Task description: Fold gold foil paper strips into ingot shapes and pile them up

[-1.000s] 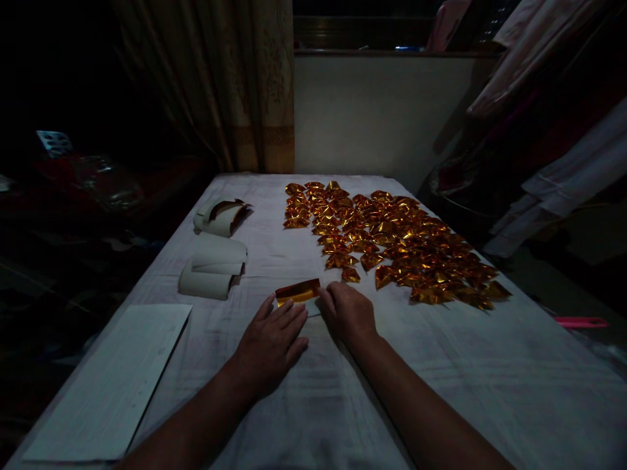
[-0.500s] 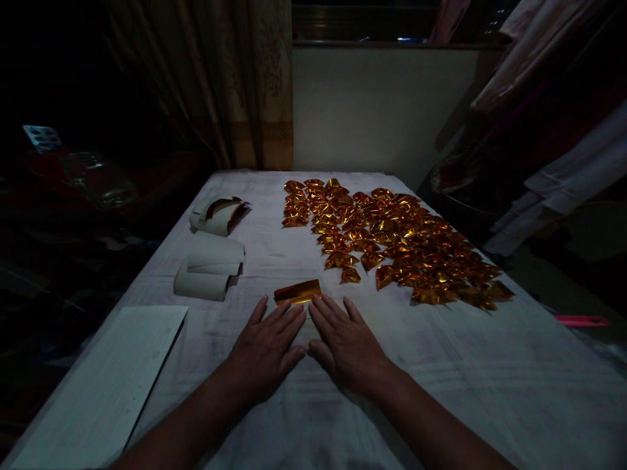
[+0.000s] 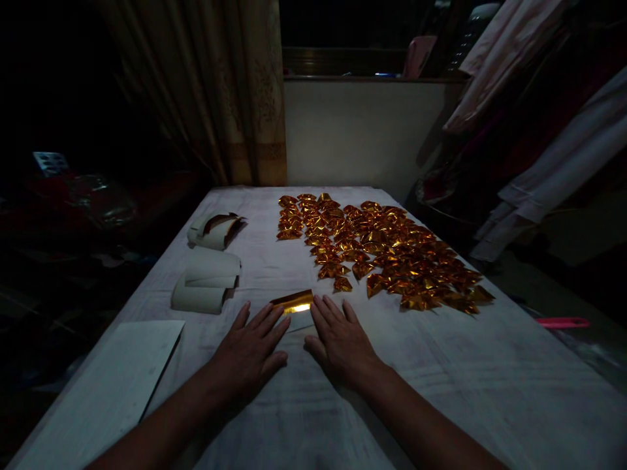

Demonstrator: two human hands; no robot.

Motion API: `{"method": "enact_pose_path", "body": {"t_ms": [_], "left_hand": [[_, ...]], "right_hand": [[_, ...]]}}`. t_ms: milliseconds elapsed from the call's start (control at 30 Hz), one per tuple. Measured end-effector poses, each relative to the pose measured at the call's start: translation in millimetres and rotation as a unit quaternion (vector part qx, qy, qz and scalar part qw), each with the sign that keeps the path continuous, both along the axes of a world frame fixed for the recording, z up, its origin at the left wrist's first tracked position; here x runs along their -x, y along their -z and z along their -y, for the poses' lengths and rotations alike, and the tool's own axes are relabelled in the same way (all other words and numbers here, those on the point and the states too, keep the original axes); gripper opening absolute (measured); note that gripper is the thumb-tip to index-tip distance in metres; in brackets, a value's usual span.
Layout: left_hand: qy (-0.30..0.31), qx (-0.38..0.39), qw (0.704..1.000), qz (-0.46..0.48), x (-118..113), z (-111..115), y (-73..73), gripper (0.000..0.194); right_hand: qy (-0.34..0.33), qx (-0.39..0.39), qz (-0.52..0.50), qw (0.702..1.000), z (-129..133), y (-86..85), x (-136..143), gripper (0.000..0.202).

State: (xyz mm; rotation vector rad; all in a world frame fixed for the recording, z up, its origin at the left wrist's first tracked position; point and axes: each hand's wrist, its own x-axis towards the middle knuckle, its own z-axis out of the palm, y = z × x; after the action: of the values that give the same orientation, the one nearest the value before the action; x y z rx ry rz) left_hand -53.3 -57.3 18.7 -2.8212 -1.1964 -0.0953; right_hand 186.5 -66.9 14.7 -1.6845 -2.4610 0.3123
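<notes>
A small gold foil sheet (image 3: 295, 301) lies near the middle of the cloth-covered table (image 3: 416, 385), its near part paler. My left hand (image 3: 252, 349) rests flat at its left end, fingers spread, fingertips touching it. At the sheet's right end lies my right hand (image 3: 343, 339), also flat, with its thumb apart. Between the two thumbs there is a gap. Many folded gold foil pieces (image 3: 392, 251) are spread in rows beyond my hands, toward the right.
Curled grey card pieces (image 3: 206, 281) stand at the left, with more curled pieces (image 3: 215, 230) behind them. A flat pale board (image 3: 112, 378) lies at the left edge. Past the right edge are a pink handle (image 3: 563, 322) and hanging clothes (image 3: 553, 163).
My hands have moved apart, the left one leftward. More of the sheet shows between them, with a bright reflection and a pale part at its near side. The camera view has shifted.
</notes>
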Motion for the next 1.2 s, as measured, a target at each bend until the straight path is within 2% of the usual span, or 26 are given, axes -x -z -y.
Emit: {"method": "enact_pose_path", "body": {"t_ms": [133,233,300,400,533,667,800,833,900,967,1067,1200], "left_hand": [[0.02,-0.031,0.999,0.02,-2,-14,-6.7,0.043],[0.003,-0.062,0.997,0.039,-9,-16,-14.1,0.029],[0.009,-0.066,0.998,0.01,-15,-16,-18.8,0.023],[0.051,-0.081,0.994,-0.055,-20,-18,-21.1,0.018],[0.085,-0.1,0.99,-0.054,-14,-26,-20.2,0.02],[0.067,-0.118,0.991,0.022,-6,-43,-36.3,0.024],[-0.007,-0.231,0.969,0.088,-4,-64,-55.3,0.033],[-0.024,-0.259,0.96,0.1,-4,-68,-54.8,0.031],[-0.038,-0.263,0.959,0.099,-6,-72,-45.7,0.027],[-0.068,-0.219,0.97,0.081,-7,-73,-30.6,0.018],[-0.075,-0.147,0.984,0.067,-6,-68,-11.9,0.018],[-0.072,-0.08,0.988,0.107,-4,-60,-3.0,0.022]], "right_hand": [[0.022,-0.02,0.007,1.0,-9,0.4,7,0.061],[0.013,-0.04,0.023,0.999,-14,-2.4,6,0.055],[-0.002,-0.048,0.039,0.998,-17,-5.1,4,0.054],[-0.031,-0.084,0.049,0.995,-21,-6.8,2,0.052],[-0.104,-0.165,0.049,0.98,-26,-6.0,2,0.029],[-0.097,-0.165,0.064,0.979,-45,-16.1,5,0.022],[-0.046,-0.229,0.014,0.972,-80,-32.8,18,0.033],[-0.032,-0.239,0.001,0.97,-87,-34.6,22,0.034],[-0.015,-0.222,-0.012,0.975,-95,-32.8,31,0.032],[-0.011,-0.172,-0.004,0.985,-94,-24.6,37,0.03],[-0.016,-0.12,-0.001,0.993,-80,-8.8,40,0.031],[-0.059,-0.107,-0.05,0.991,-62,1.1,44,0.046]]}}
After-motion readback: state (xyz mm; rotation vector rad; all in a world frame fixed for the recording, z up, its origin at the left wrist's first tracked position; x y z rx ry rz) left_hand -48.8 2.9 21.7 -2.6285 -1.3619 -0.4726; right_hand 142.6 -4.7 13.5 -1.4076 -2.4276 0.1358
